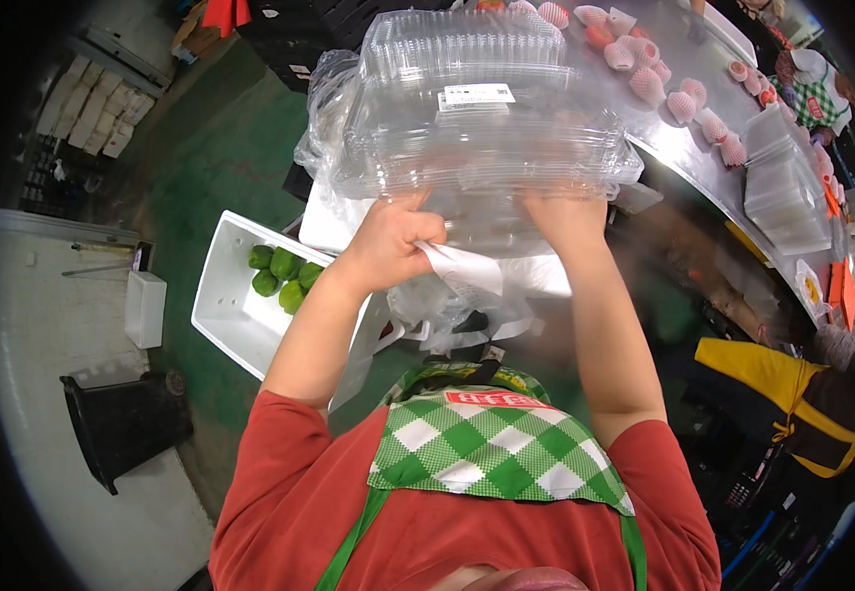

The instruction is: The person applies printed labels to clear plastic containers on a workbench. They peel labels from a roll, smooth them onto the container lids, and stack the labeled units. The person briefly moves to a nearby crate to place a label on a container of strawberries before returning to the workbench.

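A stack of clear plastic clamshell containers stands in front of me, with a white printed label on the top one. My left hand is closed on a white paper strip that curls below it, its knuckles against the stack's near left edge. My right hand grips the near right edge of the containers, and its fingers are partly hidden behind the plastic. Crumpled clear plastic bags bunch at the stack's left side, with more clear film below my hands.
At left a white foam box holds several green vegetables. Foam-netted fruits lie along a metal table at right, near stacked clear trays. A black bin stands at lower left. Another person is at far right.
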Motion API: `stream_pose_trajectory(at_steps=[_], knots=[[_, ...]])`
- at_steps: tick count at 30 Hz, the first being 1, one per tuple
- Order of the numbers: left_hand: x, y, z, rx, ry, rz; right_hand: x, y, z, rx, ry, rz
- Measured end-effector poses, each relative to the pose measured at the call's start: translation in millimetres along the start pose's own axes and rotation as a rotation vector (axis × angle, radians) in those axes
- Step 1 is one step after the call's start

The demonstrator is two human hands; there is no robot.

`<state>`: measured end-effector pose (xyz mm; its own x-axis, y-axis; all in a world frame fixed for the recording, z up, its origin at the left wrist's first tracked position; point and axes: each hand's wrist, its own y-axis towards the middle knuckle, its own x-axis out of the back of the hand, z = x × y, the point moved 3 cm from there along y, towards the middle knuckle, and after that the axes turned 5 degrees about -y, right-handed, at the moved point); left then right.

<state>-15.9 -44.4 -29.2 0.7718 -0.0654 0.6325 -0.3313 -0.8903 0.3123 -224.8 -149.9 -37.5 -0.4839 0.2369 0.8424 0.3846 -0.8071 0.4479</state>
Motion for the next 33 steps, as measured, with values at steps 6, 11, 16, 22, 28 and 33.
stream_pose_trajectory(at_steps=[6, 11, 16, 22, 28, 33], knots=[[-7, -7, 6, 0.016, -0.058, 0.001, 14, -40, -27, 0.293, 0.14, 0.004], [-9, -13, -8, 0.027, -0.037, -0.068, 16, -39, -23, 0.213, 0.167, -0.095], [-38, -34, -39, -0.098, 0.055, -0.127, 22, -35, -15, 0.185, 0.116, -0.182], [-67, -41, -35, -0.092, 0.381, -0.195, 18, -30, -16, 0.165, 0.133, -0.24], [-74, -32, -33, -0.093, 0.428, -0.309, 22, -26, -14, 0.183, 0.143, -0.296], [-51, -15, -26, -0.062, 0.43, -0.352, 53, -49, 14, 0.194, 0.049, -0.171]])
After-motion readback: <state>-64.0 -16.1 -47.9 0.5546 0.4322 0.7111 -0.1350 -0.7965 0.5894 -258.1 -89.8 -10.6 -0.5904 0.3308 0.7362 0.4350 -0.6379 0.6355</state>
